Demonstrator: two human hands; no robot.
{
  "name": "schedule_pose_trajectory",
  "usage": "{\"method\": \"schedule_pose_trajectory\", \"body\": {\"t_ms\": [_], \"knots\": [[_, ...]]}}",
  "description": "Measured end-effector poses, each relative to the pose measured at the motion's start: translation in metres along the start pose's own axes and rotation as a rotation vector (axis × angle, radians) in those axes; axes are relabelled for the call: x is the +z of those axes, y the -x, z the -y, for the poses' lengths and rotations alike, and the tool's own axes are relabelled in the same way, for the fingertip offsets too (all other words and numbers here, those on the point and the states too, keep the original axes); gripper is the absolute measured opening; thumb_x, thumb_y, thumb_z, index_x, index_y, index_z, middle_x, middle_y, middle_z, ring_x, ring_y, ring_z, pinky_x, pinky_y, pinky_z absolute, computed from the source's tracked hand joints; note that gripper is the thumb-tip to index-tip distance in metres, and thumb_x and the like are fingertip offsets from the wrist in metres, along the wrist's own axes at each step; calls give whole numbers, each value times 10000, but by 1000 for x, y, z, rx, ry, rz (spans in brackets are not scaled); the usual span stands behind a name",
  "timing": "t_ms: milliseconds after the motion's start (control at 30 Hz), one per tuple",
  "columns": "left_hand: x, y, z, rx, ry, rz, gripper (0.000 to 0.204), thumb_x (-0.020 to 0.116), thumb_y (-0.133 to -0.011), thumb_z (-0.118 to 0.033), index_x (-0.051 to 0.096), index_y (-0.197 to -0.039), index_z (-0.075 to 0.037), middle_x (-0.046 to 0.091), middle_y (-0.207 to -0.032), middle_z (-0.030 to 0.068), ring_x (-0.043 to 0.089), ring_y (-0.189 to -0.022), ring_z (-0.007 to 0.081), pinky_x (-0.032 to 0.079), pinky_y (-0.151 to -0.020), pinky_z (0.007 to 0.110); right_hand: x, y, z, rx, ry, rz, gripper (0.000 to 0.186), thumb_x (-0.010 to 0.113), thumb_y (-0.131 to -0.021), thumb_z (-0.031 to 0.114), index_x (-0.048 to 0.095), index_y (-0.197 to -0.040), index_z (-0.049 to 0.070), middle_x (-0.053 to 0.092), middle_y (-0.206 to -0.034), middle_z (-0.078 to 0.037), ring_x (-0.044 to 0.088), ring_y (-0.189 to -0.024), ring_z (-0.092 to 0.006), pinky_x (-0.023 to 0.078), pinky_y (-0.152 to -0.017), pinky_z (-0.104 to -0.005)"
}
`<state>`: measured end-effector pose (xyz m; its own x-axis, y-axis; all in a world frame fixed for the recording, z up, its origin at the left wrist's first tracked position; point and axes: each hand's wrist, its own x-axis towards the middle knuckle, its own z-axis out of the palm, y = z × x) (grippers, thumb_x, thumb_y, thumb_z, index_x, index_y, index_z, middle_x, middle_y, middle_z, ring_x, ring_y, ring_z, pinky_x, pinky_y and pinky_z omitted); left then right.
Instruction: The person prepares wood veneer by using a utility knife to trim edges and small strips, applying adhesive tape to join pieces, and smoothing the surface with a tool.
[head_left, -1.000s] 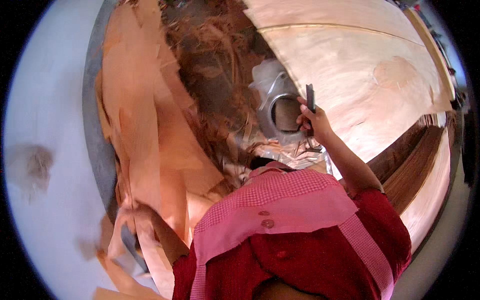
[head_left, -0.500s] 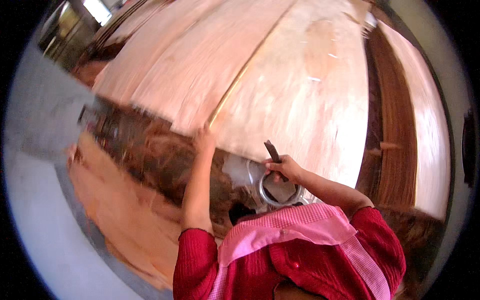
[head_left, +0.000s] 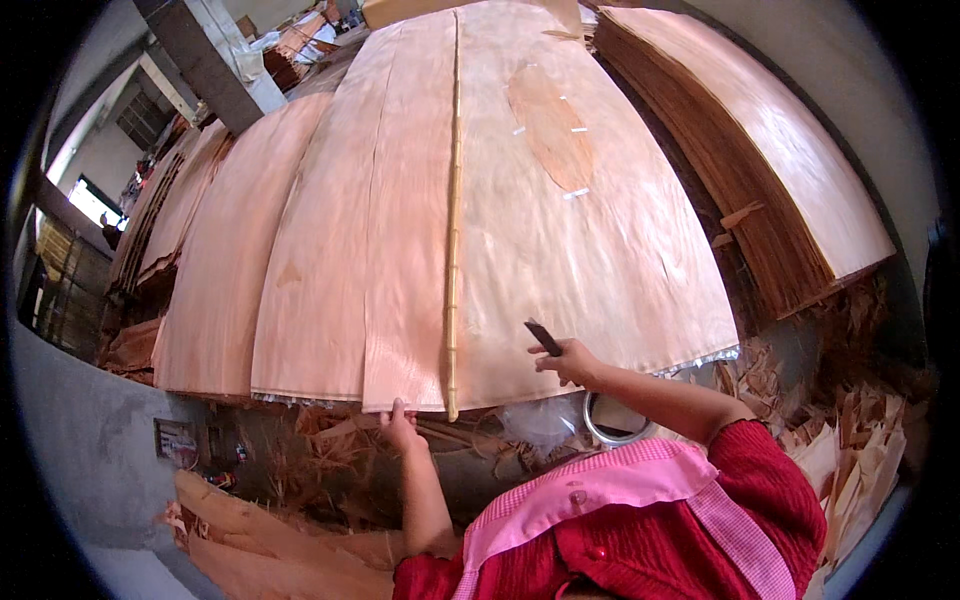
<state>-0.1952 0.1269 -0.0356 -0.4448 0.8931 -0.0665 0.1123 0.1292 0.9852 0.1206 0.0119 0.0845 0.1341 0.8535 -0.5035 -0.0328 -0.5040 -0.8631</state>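
A broad stack of thin pinkish wood veneer sheets (head_left: 590,270) lies before me. Along it, away from me, runs a thin bamboo pole (head_left: 453,230). My left hand (head_left: 402,430) pinches the near edge of a narrow veneer strip (head_left: 405,370) just left of the pole, thumb on top and fingers mostly hidden underneath. Over the near right part of the stack, my right hand (head_left: 570,364) is closed round a dark, flat, knife-like tool (head_left: 542,337), whose end points away to the left. An oval veneer patch (head_left: 550,130) with small white tape pieces lies farther up the sheet.
Another tall veneer stack (head_left: 760,190) stands at the right, and more sheets (head_left: 235,250) lie at the left. A round metal rim (head_left: 592,425) and clear plastic (head_left: 535,422) sit below the near edge. Veneer scraps (head_left: 850,440) pile up nearby. A pillar (head_left: 215,60) rises far left.
My view has turned and steadied. The left hand, blurred near the pole's end before, now grips the strip's edge left of it. My right hand has moved away from the metal rim, over the sheet.
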Motion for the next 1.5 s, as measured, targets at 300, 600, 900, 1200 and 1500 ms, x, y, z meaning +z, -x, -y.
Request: {"method": "schedule_pose_trajectory", "body": {"t_ms": [300,600,900,1200,1500], "knots": [[93,123,-122,1253,-481,483,332,607,-772,-290,498,-925,-15,558,-936,207,535,-860,389,433,-749,428,-26,-80,65,-156,166,-128,256,700,-668,263,622,-668,20,523,-547,-44,514,-454,-148,401,-380,-282],[103,200,-49,-100,-659,645,451,553,-792,-380,435,-986,10,597,-796,253,578,-815,420,440,-716,487,-199,-30,-20,2,-292,-248,214,707,-687,170,561,-614,30,462,-497,-21,405,-370,-138,305,-348,-288],[58,286,-32,-22,-1137,717,468,594,-716,-283,491,-1075,-1,577,-891,292,574,-810,431,461,-709,463,-254,6,-91,-96,408,-205,330,665,-600,305,652,-788,34,623,-719,-191,622,-660,-298,476,-615,-372],[49,240,-75,-112,-246,616,658,552,-727,80,226,-1270,-96,529,-756,117,528,-483,163,430,-389,252,-216,73,-63,-259,941,-85,379,632,-711,363,622,-954,74,622,-778,-164,605,-754,-316,468,-655,-431],[171,422,-184,741,-609,825,865,648,-739,-149,65,-1373,-65,597,-813,129,602,-707,238,471,-633,334,-207,97,-35,-137,60,-57,310,673,-718,312,591,-739,13,585,-601,-59,472,-445,-124,342,-380,-257]]}}
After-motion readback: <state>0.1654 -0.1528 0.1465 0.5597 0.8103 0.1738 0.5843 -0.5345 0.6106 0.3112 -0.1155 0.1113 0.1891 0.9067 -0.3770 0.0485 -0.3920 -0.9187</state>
